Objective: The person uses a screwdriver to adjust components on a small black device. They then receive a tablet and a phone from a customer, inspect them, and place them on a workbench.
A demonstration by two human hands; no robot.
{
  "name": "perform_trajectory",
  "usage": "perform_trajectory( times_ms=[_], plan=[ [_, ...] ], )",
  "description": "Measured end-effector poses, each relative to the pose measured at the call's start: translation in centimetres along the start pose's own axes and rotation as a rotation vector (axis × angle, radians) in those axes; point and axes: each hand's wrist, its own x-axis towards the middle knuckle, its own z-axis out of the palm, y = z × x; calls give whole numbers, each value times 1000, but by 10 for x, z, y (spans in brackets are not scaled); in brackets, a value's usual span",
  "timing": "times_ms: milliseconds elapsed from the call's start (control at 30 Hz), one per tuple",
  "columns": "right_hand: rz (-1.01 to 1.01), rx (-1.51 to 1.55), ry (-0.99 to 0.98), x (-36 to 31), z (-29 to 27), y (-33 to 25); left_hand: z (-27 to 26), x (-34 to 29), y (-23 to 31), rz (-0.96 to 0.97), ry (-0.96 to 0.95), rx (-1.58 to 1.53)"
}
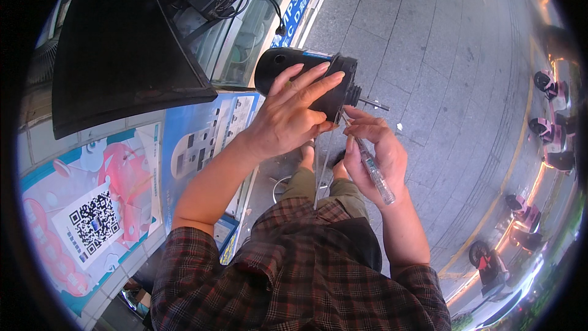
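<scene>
My left hand (pixel 293 115) is wrapped over a black cylindrical appliance (pixel 311 61), its fingers spread across the body and its thumb at the lower edge. The appliance lies tilted on its side, with a stepped, ridged collar at its right end. A thin metal shaft (pixel 375 104) sticks out of that end. My right hand (pixel 378 154) is closed around a screwdriver (pixel 375 175) with a clear handle. Its slim blade points up at the lower rim of the appliance's collar; whether the tip sits in a screw is too small to tell.
On the left stands a large black screen-like panel (pixel 116 55). Behind it a black cable with a plug (pixel 280 28) hangs over a glass counter (pixel 242 43). A printed sheet (pixel 92 208) covers the counter at lower left. Grey paving (pixel 422 55) stretches right, toward parked scooters (pixel 490 263).
</scene>
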Motion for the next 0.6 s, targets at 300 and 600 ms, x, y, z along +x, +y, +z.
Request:
perform_trajectory(
  times_ms=[300, 600],
  plan=[
    [-3, -118, -32, -3, 0, -6, 3, -1, 3, -14, -8, 5],
    [-52, -275, 51, 6, 9, -4, 3, 0, 10, -39, -71, 68]
  ],
)
